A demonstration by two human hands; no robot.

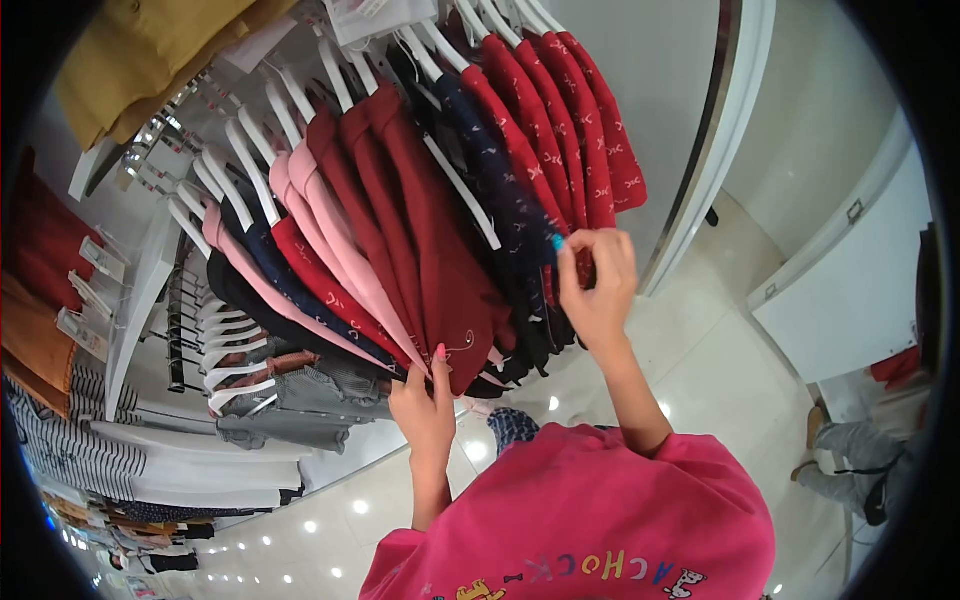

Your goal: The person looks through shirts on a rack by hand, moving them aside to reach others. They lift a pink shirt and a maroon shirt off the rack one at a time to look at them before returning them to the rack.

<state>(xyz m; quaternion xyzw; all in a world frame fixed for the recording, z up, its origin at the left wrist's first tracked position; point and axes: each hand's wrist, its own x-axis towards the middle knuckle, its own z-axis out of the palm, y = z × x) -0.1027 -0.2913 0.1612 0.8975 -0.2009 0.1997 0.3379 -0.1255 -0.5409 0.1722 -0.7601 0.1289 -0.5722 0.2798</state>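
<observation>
Shirts hang in a row on white hangers. My left hand (425, 405) pinches the lower edge of a dark red shirt (430, 250) beside the pink shirts (330, 235). Further right, my right hand (598, 285) has its thumb and fingers closed on the sleeve of a navy patterned shirt (495, 160). Red patterned shirts (585, 120) hang just behind and to the right of that hand. A bare stretch of white hanger (460, 190) shows between the dark red and navy shirts.
Grey garments (310, 400) hang on a lower rack at left. Folded striped clothes (75, 440) lie at far left, and mustard garments (150, 60) are above. A white wall panel edge (700, 180) stands at right. Another person's legs (850, 460) show at far right.
</observation>
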